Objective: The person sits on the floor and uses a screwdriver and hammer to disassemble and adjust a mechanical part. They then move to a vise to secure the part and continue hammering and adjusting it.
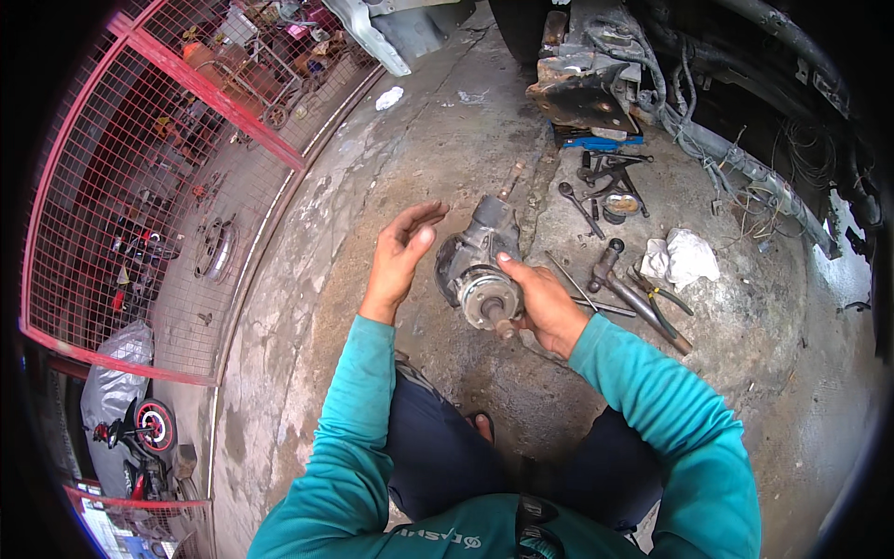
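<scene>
My right hand (pixel 548 306) grips a heavy metal gearbox-like part (pixel 480 252) from its right side, thumb on top. The part has a dark cast body, a round ringed end with a stub shaft (pixel 506 328) toward me, and a thin rod (pixel 511 180) sticking out of the far end. To its left, my left hand (pixel 402 256) is raised with the fingers stretched and slightly curved, apart from the part and holding nothing. Just right of my right hand, a hammer (pixel 638 296) and yellow-handled pliers (pixel 661 292) lie on the concrete floor.
A white rag (pixel 681 258), a ratchet wrench (pixel 581 209) and a small round tin (pixel 619 206) lie to the right. Vehicle framework with hanging wires (pixel 694 154) stands at the far right. A red mesh fence (pixel 209 88) runs along the left.
</scene>
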A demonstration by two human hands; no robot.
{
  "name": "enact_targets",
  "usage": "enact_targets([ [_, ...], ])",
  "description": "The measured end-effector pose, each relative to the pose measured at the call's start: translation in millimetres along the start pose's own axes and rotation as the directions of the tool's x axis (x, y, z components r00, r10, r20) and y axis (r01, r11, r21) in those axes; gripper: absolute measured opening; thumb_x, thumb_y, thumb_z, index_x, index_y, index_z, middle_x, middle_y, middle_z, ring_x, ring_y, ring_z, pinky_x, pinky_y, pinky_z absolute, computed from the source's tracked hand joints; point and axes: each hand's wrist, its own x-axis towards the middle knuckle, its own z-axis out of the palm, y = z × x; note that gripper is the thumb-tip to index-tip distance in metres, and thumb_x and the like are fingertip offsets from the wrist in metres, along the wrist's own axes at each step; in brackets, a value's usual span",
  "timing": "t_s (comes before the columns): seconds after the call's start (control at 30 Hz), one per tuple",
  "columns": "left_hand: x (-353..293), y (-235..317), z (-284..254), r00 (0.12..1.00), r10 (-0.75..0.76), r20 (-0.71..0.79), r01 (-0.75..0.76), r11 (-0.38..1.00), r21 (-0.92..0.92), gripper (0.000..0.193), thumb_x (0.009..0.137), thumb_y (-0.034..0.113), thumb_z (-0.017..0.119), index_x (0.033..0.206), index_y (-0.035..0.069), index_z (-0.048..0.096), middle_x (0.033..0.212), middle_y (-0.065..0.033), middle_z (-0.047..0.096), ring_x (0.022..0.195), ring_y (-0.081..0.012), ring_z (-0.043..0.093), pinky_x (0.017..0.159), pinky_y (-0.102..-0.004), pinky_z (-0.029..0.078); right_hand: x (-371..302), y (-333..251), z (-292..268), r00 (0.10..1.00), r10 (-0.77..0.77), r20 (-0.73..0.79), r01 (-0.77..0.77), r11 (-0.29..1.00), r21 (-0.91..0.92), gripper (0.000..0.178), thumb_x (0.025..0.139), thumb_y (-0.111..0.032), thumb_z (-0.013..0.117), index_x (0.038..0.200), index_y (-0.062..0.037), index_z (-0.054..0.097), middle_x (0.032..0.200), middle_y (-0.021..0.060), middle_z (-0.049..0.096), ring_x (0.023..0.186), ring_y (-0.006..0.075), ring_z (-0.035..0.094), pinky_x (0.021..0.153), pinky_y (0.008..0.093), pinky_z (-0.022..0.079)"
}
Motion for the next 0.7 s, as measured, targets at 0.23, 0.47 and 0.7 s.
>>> enact_targets([
  [0.23,-34,-2,34,0.993,0.113,0.014,-0.107,0.885,0.453,0.120,0.059,0.043,0.102,0.156,0.000,0.044,0.159,-0.0212,0.048,0.148,-0.0379,0.047,0.120,-0.0472,0.042,39,15,29,0.989,-0.079,-0.125,0.089,0.993,0.079,0.066,0.104,-0.061,0.057,0.124,0.0022,0.062,0.099,0.0157,0.071,0.076,0.0258,0.073,0.066,0.0394,0.060],
  [0.47,-24,-17,35,0.967,0.254,-0.033,-0.248,0.960,0.127,0.122,0.051,0.035,0.106,0.152,0.003,0.045,0.154,-0.0173,0.055,0.145,-0.0329,0.051,0.122,-0.0450,0.042,38,14,52,0.975,-0.089,-0.203,0.107,0.991,0.079,0.067,0.103,-0.061,0.058,0.127,0.0016,0.061,0.107,0.0141,0.072,0.079,0.0226,0.073,0.066,0.0374,0.061],
  [0.7,-14,-21,41,0.933,0.358,0.014,-0.354,0.915,0.194,0.098,0.058,0.030,0.104,0.139,0.005,0.055,0.141,-0.0157,0.064,0.141,-0.0339,0.055,0.119,-0.0468,0.045,29,9,44,0.982,-0.066,-0.176,0.080,0.994,0.073,0.074,0.102,-0.062,0.059,0.134,0.0058,0.056,0.117,0.0190,0.069,0.090,0.0243,0.074,0.070,0.0373,0.060],
])
